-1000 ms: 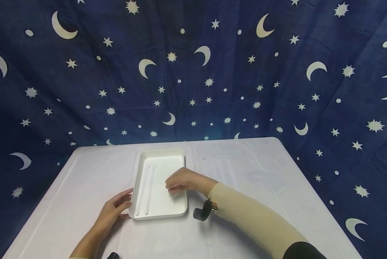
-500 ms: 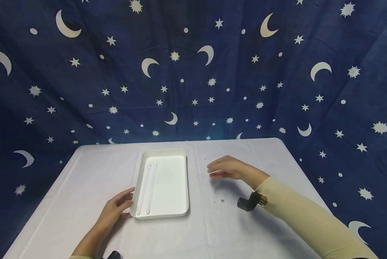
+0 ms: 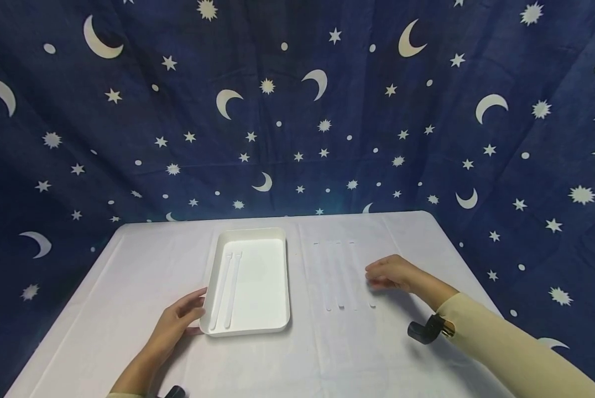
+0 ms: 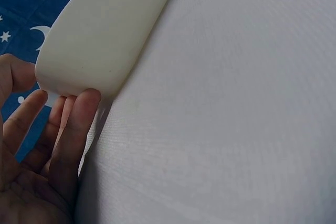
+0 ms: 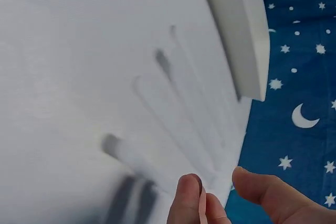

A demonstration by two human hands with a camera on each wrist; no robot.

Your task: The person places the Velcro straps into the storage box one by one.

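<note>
A shallow white tray [image 3: 245, 333] lies on the table, holding two slim white plastic sticks [image 3: 234, 290] with small widened far ends. At the tray's left side, my left hand [image 3: 174, 321] touches the outer wall near the front corner with its fingertips [image 4: 88, 100]. Right of the tray, several similar pale sticks [image 3: 340, 287] lie side by side, hard to make out against the cloth. My right hand [image 3: 393, 273] hovers by the rightmost stick [image 5: 113, 144]; in the right wrist view a gap separates thumb and fingers, and nothing shows between them.
A white cloth [image 3: 317, 365] covers the table. Behind it hangs a dark blue curtain [image 3: 297, 110] with moons and stars. A black wrist mount [image 3: 427, 330] sits under my right forearm.
My right hand has moved right, from above the tray to beside the rightmost stick, uncovering the sticks on the cloth. The left hand and tray have stayed put.
</note>
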